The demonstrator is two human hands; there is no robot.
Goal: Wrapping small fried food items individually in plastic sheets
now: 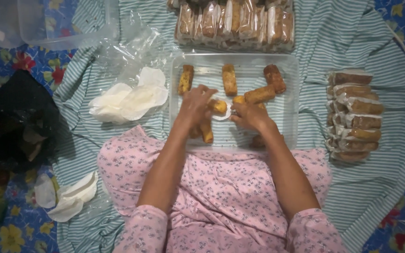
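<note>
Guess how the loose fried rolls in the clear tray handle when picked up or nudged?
The fried rolls look crusty and stiff, probably light. Being cylindrical, they may roll on the smooth clear tray. The browned crust could crumble or feel greasy, so both hands grip one lightly.

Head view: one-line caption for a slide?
Both hands, left hand and right hand, wrap a roll over a clear tray.

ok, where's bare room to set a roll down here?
Free: the tray's right part past the angled roll, and striped cloth between tray and wrapped stack. Crowded: tray centre, where left hand and right hand hold a roll; left side has paper sheets.
</note>
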